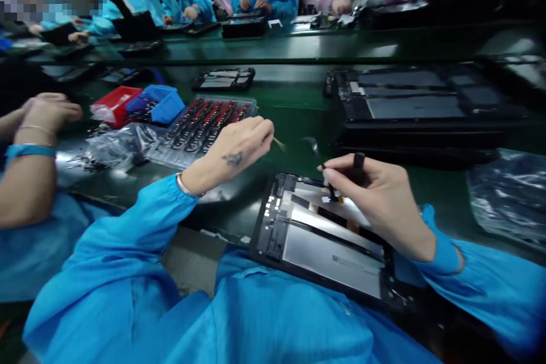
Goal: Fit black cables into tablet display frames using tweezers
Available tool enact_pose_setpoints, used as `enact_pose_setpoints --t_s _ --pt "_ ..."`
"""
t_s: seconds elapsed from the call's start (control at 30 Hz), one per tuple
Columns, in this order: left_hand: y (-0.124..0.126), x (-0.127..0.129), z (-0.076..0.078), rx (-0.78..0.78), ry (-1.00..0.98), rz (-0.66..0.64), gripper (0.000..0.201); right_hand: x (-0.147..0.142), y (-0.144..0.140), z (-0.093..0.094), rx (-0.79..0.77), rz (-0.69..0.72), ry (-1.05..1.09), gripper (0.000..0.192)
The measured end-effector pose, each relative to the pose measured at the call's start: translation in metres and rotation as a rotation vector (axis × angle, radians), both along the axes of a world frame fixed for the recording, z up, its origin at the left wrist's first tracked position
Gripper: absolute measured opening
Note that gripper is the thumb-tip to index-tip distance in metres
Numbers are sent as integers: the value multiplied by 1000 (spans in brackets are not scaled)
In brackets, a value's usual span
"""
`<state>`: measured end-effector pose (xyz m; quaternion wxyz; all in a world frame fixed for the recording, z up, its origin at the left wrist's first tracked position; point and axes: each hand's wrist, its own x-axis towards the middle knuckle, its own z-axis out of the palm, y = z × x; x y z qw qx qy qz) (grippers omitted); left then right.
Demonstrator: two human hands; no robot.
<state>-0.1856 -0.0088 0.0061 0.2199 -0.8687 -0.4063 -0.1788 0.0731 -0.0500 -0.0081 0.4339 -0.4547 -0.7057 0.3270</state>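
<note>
An opened tablet [333, 264] lies at a slant on the table edge before me, its silver battery panels and black inner frame bare. Over its upper part, my right hand [379, 199] pinches a small black flex-cable part [329, 185] with white and gold ends. A black band circles one of its fingers. My left hand [239, 148] is closed beyond the tablet's left corner, and a thin pale strip [278, 143] sticks out from its fingertips. Between the hands is a small curved, clear piece [312, 143], blurred. To the left hand's left, a clear tray [200, 131] holds rows of small dark and red parts.
A red bin [113, 105] and a blue bin [157, 103] stand behind plastic bags [123, 145]. Stacked tablets [418, 99] sit at right, near another plastic bag [507, 196]. A co-worker's arm [34, 165] is at left; several people work across the table.
</note>
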Motion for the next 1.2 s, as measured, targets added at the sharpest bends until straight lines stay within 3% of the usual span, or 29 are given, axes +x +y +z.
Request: enact_pose_setpoints --t_s 0.13,0.27,0.37,0.47,0.53,0.63,0.7,0.8,0.93,1.07,1.2 --pt "14 -44 -12 -278 174 153 24 -2 3 0 -171 -35 89 12" --pt "15 -48 -15 -365 132 77 36 -4 5 -2 -261 -55 166 14" --pt "9 -19 -16 -410 -216 -83 33 -5 5 -8 -274 -44 222 15" --pt "0 24 -20 -752 -742 -263 33 -5 4 -15 -264 -25 266 19" --pt "-6 48 -20 -1001 -1029 -312 34 -5 3 -18 -260 -3 268 20" --pt "-7 66 -13 -1122 -1185 -330 33 -4 5 -15 -209 9 253 20" --pt "-4 67 -4 -1091 -1072 -344 33 -1 7 -9 -139 1 230 20" --pt "-1 63 10 -990 -722 -374 30 3 11 1 -48 21 155 22" --pt "-1 55 17 -889 -339 -392 31 5 12 5 8 62 76 9" --pt "-1 48 14 -676 -275 -408 27 3 9 5 -10 29 140 11" --pt "-5 51 14 -220 -319 -495 38 2 9 7 -103 5 256 15"
